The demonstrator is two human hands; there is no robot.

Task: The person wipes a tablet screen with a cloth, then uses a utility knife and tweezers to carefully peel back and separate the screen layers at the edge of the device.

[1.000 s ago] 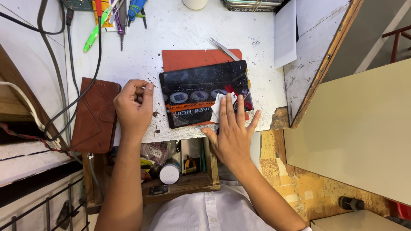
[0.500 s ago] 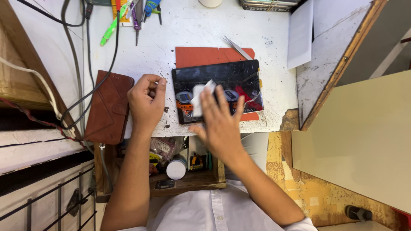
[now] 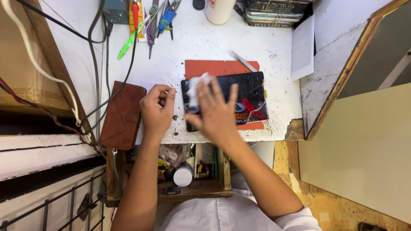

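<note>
Since a second ago your right hand [image 3: 216, 113] has slid left across the flat black glass-faced tablet [image 3: 239, 96], fingers spread flat, pressing a soft white cloth wad [image 3: 195, 87] near its left edge. Your left hand [image 3: 156, 111] rests curled beside it. The tablet lies on a thin orange mat [image 3: 209, 67] on the white scuffed bench [image 3: 257, 47]; it looks stiff, slick and cracked, so grip its edges. Beyond it lie slim steel tweezers [image 3: 243, 60].

Bare worktop [image 3: 205, 40] open above the red mat [image 3: 209, 67], up to the tool row [image 3: 150, 19] and white bottle [image 3: 220, 9]. Tweezers [image 3: 243, 60] lie across the mat's top right corner. Left side hemmed by brown wallet case [image 3: 122, 113] and cables [image 3: 96, 64]. White paper [image 3: 303, 47] and wooden frame [image 3: 342, 72] close the right.
</note>
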